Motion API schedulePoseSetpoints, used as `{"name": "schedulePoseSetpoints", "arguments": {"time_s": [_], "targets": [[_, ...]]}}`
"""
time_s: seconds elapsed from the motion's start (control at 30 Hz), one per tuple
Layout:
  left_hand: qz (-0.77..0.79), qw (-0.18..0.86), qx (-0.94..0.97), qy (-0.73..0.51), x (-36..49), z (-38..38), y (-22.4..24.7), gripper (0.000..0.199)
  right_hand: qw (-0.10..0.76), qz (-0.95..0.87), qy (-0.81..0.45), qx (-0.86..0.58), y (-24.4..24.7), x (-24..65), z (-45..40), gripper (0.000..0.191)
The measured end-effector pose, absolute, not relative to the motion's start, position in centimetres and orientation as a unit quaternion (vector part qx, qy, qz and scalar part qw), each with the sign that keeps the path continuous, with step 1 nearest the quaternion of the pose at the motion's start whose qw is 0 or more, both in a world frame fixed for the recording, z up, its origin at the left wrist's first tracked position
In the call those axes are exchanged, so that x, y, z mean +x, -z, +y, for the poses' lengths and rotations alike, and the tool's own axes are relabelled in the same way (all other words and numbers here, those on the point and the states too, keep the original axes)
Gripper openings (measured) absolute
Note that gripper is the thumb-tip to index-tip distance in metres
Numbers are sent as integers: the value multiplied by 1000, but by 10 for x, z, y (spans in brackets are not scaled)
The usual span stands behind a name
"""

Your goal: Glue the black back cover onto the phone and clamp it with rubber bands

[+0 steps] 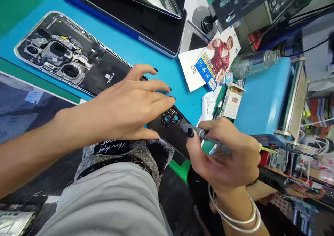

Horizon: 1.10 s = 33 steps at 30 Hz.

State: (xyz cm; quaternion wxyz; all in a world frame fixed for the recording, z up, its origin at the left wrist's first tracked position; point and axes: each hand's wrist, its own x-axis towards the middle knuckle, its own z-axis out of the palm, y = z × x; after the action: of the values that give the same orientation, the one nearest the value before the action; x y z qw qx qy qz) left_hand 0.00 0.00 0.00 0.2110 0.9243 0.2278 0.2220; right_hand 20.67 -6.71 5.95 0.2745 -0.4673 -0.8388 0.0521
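My left hand (130, 107) lies with its fingers stretched out across a dark phone back cover (169, 137), pressing it on the blue mat. Near the cover's right end is a camera ring plate (171, 117) with round holes, through which blue shows. In my right hand (227, 152) is a grey pen-shaped tool (199, 132) with a thin tip, gripped between thumb and fingers. Its tip points at the cover just beside the camera holes; whether it touches I cannot tell. An opened phone (104, 67), its cameras and black battery exposed, lies left of my left hand, partly hidden by it.
Behind the blue mat (180, 78) stands a black tray with a blue edge (117, 15). A printed card packet (217, 60), a small carton (233, 100), a white crumpled wipe (208, 105) and a glass jar (255, 62) crowd the right. Another person's arm (261, 190) shows beyond my right wrist.
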Motion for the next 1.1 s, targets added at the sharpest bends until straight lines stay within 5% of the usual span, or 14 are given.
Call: {"name": "schedulePoseSetpoints", "arguments": {"time_s": [0.73, 0.97, 1.1], "targets": [[229, 209, 926, -214, 1, -1, -1, 51, 238, -795, 50, -556, -60, 217, -78, 22], [216, 189, 944, -164, 7, -1, -14, 57, 410, -609, -26, -678, -58, 238, -98, 21], [193, 181, 950, -167, 3, 0, -38, 57, 367, -575, -78, -727, -46, 246, -102, 13]]}}
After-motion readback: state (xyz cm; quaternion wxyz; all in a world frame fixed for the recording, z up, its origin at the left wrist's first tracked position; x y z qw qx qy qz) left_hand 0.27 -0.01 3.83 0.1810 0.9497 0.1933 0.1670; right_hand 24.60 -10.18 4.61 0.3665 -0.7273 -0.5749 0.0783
